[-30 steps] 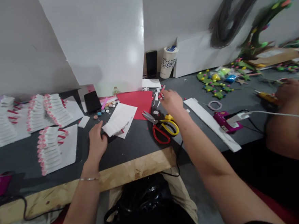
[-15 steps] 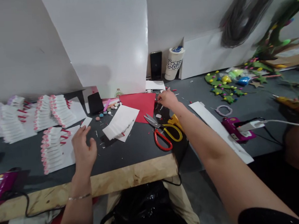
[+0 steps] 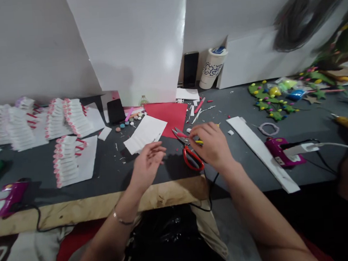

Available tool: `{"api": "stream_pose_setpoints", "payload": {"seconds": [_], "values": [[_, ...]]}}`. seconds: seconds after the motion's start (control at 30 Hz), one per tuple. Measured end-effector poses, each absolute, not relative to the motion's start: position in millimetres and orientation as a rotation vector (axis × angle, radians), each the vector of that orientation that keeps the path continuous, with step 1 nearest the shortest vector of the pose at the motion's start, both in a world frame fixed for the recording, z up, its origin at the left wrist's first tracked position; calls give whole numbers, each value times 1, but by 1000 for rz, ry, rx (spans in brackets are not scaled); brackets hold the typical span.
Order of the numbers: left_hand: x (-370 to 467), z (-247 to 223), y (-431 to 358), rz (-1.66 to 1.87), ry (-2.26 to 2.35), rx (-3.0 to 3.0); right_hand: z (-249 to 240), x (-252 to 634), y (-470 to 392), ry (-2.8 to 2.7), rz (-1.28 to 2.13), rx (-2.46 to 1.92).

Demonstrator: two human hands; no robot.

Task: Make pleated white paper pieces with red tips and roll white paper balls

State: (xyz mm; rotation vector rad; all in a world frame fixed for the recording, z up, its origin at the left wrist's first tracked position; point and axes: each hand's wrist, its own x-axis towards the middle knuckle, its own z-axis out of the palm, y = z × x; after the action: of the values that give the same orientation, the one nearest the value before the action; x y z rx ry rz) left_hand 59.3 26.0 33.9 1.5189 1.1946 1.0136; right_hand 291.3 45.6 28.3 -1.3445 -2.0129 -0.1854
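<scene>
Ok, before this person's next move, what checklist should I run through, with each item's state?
1. Left hand free: ok, nothing visible in it.
2. Right hand free: cannot tell; its fingertips are bent beside a small pink piece.
3. Scissors fully in sight: not ok, the right hand hides most of the yellow handle.
4. Red sheet uncovered: not ok, a white sheet overlaps it.
5. Paper cup standing: ok.

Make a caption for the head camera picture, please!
Cluttered dark table: the left hand near white paper, the right hand partly hiding red-handled scissors.
</scene>
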Motion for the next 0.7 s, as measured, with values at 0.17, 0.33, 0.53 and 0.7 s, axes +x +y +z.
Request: {"api": "stream_pose_setpoints", "payload": {"seconds": [0.17,0.33,0.53,0.7], "values": [[80,25,29,939,1078,1265,20,251,1,-2050,-188,-1249],[71,16,25,932,1093,1257,12,239,-4,-1952,26,-1240],[60,8,16,966,1072,1373,7,235,-8,-1850,242,-1190],[55,5,23,1106,1113,1828,2,233,-5,-1702,606,-1273]]}}
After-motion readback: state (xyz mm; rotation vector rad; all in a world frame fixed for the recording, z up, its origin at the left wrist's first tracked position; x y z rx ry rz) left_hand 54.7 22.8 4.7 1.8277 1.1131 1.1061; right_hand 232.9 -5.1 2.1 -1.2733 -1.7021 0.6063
